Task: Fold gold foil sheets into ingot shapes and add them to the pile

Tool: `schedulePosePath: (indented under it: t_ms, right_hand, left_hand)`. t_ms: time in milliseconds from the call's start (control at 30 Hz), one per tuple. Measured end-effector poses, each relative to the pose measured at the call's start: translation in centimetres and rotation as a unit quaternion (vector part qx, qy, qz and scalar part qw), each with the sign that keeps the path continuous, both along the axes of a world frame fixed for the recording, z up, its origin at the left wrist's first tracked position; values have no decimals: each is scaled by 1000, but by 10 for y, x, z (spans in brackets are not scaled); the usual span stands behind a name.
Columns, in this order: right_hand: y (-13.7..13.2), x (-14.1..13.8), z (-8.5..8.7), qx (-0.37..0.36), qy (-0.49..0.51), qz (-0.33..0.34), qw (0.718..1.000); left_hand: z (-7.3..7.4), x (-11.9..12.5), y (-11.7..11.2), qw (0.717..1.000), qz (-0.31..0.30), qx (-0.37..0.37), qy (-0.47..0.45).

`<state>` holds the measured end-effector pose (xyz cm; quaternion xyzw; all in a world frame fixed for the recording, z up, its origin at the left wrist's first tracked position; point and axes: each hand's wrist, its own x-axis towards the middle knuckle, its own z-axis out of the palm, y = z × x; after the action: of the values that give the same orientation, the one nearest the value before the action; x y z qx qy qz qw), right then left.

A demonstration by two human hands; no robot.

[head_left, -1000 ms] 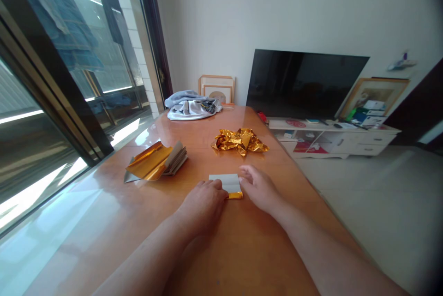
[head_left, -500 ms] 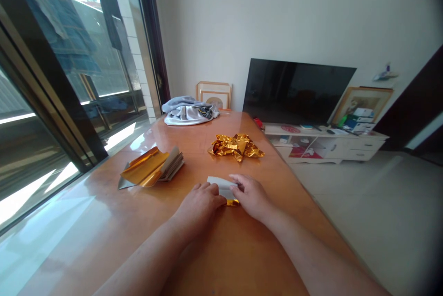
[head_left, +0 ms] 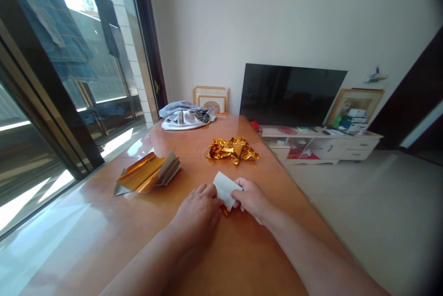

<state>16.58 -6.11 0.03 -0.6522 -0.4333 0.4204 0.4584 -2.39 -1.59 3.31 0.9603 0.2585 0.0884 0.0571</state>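
Observation:
A small folded sheet of paper (head_left: 224,188), white on the side facing me and gold underneath, is held between my two hands just above the orange wooden table (head_left: 242,259). My left hand (head_left: 197,215) has its fingers curled on the sheet's left edge. My right hand (head_left: 252,200) pinches its right edge and has it tilted, one corner up. A stack of gold-and-white sheets (head_left: 148,176) lies to the left. A heap of crumpled gold foil pieces (head_left: 232,149) lies beyond the hands.
A grey bundle of cloth (head_left: 185,116) sits at the table's far end, picture frames (head_left: 210,98) behind it. A sliding glass door (head_left: 51,79) runs along the left. A television (head_left: 290,95) on a low white cabinet (head_left: 321,146) stands to the right, past tiled floor.
The sheet lay flat under both hands a second ago; now my right hand has lifted and turned it, one corner raised. The camera has tipped slightly upward.

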Motion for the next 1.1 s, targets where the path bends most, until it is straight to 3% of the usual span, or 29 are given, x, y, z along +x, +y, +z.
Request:
schedulePosePath:
  t_ms: [167, 367, 633, 700, 900, 1000, 1100]
  right_hand:
    - [-9, -6, 5, -64, 96, -9, 993]
    - [-17, -2, 12, -125, 131, 65, 981]
    - [-13, 18, 9, -68, 96, 19, 993]
    - [-13, 22, 9, -67, 70, 26, 995]
    - [-15, 30, 3, -4, -45, 168, 985]
    - [-14, 36, -2, 65, -184, 154, 969]
    - [-14, 40, -3, 126, -296, 151, 935]
  left_hand:
    - [-5, 0, 0, 1000, -5, -14, -4]
    - [-6, -2, 3, 1000, -1, 8, 8]
    - [-1, -10, 12, 999, -29, -15, 13]
    - [-1, -11, 15, 999, -30, -24, 11]
    - [-3, -16, 20, 999, -27, -41, -11]
    - [-3, -18, 22, 998, -27, -55, -19]
    - [-4, -19, 24, 997, -26, -64, -23]
